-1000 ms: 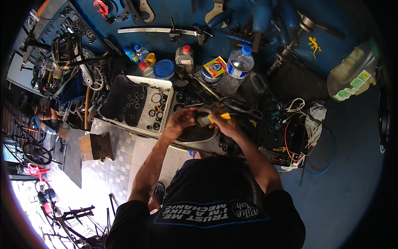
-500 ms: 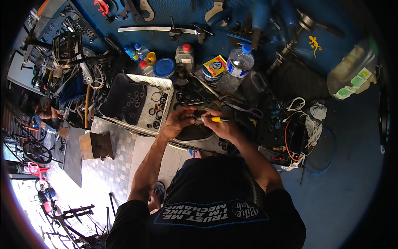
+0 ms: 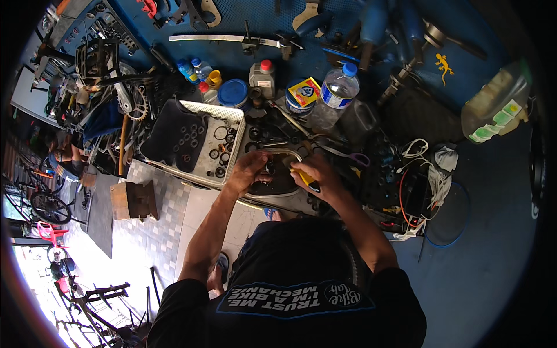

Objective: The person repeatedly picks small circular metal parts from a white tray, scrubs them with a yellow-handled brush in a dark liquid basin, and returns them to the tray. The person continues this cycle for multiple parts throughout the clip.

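Over an oval metal pan [image 3: 300, 152] with dark contents, both hands work close together. My left hand [image 3: 248, 173] pinches a small dark ring-shaped part [image 3: 270, 167], its detail too small to make out. To the right, my right hand [image 3: 321, 176] is closed around a yellow-handled tool [image 3: 303, 176]. Its working end is not clear to see. Left of my left hand stands a white plastic basket [image 3: 239, 124], holding several rings and a black tray [image 3: 165, 127] with more rings in it.
Behind the pan stand a clear bottle with a blue cap [image 3: 340, 90], a blue-lidded tub [image 3: 232, 93] and a red-capped grey bottle [image 3: 262, 79]. Scissors [image 3: 358, 158], cables [image 3: 414, 148] and small parts crowd the right. Bicycle parts [image 3: 116, 87] pile up at the left.
My right hand has drawn the yellow-handled tool away from the ring-shaped part, rightward, and turned it. My left hand keeps its place over the pan, fingers slightly shifted.
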`<state>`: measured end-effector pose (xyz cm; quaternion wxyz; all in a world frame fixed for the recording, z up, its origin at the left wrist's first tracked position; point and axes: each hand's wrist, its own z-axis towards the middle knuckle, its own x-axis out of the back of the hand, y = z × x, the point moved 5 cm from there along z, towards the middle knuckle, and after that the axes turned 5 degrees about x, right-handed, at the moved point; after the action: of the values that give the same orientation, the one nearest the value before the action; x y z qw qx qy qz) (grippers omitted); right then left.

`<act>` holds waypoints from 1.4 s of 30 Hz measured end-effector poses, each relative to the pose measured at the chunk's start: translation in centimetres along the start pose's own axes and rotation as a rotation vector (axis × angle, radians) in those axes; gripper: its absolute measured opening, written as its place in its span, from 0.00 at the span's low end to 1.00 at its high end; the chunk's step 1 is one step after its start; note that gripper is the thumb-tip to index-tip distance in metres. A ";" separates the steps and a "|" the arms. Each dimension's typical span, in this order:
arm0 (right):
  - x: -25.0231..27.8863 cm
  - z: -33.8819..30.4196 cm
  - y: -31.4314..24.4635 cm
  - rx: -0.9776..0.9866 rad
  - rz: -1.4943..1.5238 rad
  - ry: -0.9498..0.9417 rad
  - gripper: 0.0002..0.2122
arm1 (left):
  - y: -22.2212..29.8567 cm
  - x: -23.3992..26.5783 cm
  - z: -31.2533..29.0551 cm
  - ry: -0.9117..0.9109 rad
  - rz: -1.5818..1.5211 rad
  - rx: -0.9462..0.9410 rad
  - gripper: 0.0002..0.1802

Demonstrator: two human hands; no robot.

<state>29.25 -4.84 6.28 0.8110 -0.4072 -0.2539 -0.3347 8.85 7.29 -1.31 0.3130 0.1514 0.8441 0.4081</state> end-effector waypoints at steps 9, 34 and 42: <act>-1.0 -2.1 1.3 -0.146 0.035 -0.106 0.12 | 0.8 -0.2 -0.5 -0.182 -0.221 0.009 0.26; -1.0 -2.7 5.6 -1.051 0.817 -0.035 0.14 | -0.2 -1.2 1.2 -0.226 -0.153 -0.014 0.26; -2.5 -5.9 5.7 -0.832 0.676 -0.022 0.13 | 2.0 -0.7 1.7 -0.069 0.298 0.027 0.29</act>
<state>32.74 -6.36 -1.44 0.6410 -0.7567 0.0368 -0.1228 10.51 9.20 -0.29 0.2754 0.2932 0.8065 0.4334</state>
